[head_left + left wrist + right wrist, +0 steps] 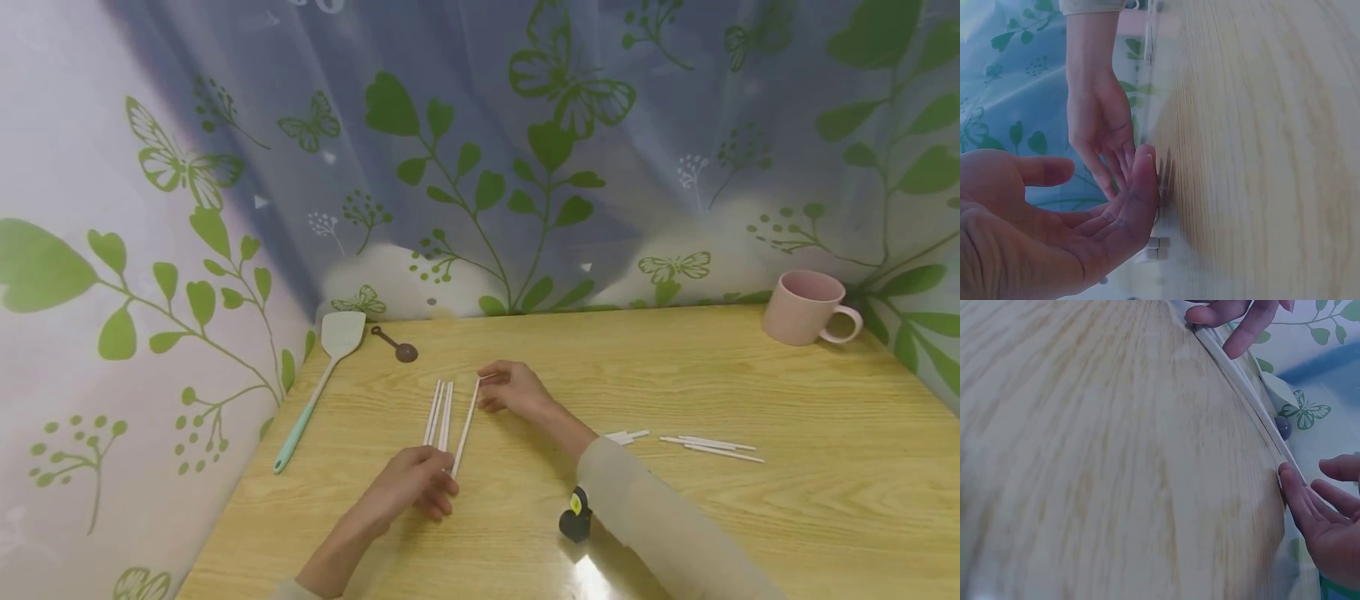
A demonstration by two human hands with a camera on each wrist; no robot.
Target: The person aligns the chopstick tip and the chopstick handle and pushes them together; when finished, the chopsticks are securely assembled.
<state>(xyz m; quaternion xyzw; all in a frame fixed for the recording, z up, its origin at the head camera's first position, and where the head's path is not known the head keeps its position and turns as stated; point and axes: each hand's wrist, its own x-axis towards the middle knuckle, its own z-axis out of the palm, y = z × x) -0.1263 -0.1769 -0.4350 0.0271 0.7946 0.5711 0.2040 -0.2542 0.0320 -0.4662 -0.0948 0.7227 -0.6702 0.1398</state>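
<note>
Several slim white square-ended sticks [439,412] lie side by side on the wooden table, pointing away from me. A single white stick [467,425] lies slightly apart on their right. My left hand [416,481] is at the near ends, its fingers loosely extended and partly covering the group. At the far end of the single stick, my right hand [516,392] touches it with extended fingers. The right wrist view shows the stick [1244,381] running between both hands, with the right thumb held off it. Stick ends [1157,248] show below the left fingers in the left wrist view.
More white sticks [712,446] lie at the right, some partly behind the right forearm. A spatula [318,383] and a small brown scoop [397,345] lie at the left. A pink mug [801,310] stands far right. A dark object [575,521] sits by the right sleeve.
</note>
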